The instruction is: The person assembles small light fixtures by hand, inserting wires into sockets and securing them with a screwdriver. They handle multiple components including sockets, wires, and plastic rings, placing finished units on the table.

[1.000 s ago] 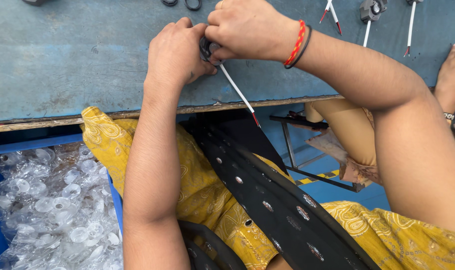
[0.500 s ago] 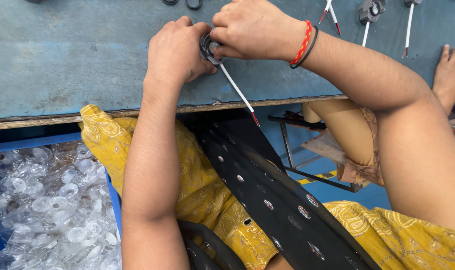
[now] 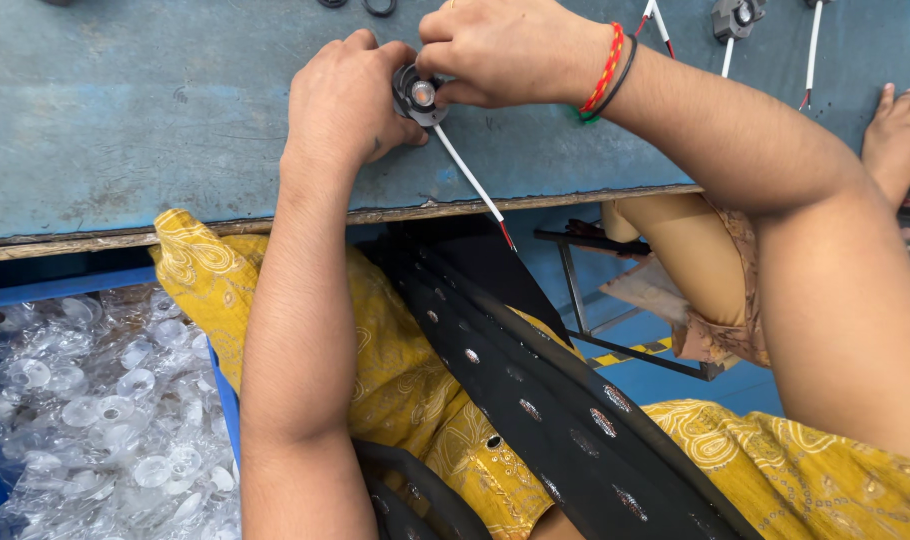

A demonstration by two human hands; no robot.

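Hands meet at the far edge of a worn blue table [image 3: 125,120] in the head view: the left hand [image 3: 350,100] curls its fingers around one side of a small round black part [image 3: 418,95] with a shiny centre, and the right hand [image 3: 505,50] pinches the same part from the other side with thumb and fingertips pressed together. A thin white wire [image 3: 470,175] with a red tip runs from the part down past the table edge. The step in hand looks like seating or fitting something into the part; the next move likely calls for a steady pinch and a small press or twist. A blue bin of clear plastic caps [image 3: 85,410] sits low on the left. More wired parts [image 3: 735,20] lie cut off at the top edge. Another person's hand [image 3: 900,125] rests at the right. Fingers hide most of the part's rim, so what exactly is being joined is hard to make out.
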